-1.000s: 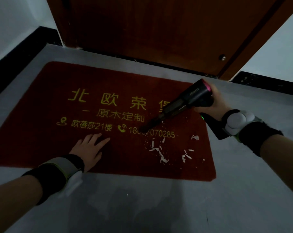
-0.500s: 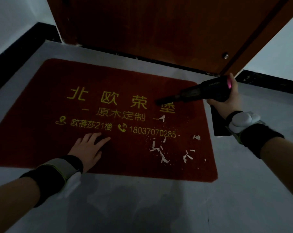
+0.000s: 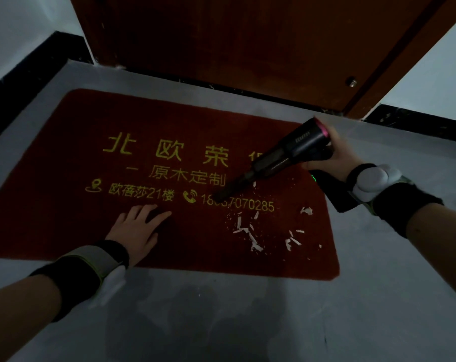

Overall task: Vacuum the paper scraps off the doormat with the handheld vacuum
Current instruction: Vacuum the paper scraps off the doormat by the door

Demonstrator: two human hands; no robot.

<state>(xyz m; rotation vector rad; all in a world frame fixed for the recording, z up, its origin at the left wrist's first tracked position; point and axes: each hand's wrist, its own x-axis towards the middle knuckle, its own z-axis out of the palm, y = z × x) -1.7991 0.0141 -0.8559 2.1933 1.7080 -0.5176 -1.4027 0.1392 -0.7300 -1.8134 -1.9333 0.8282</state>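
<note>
White scraps (image 3: 250, 231) lay beside my vacuum (image 3: 279, 159) nozzle, dropped back onto the mat (image 3: 64, 152); right hand (image 3: 336, 152) clenched its handle, left hand (image 3: 136, 228) flat, empty—barely started.

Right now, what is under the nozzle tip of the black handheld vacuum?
The black handheld vacuum points its nozzle at the red doormat, over the yellow phone number. Two digits are covered.

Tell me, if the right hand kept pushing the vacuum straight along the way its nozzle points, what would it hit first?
Probably the doormat itself: the right hand aims the handheld vacuum down-left, its nozzle tip already at the printed phone number, though actual contact is unclear.
</note>
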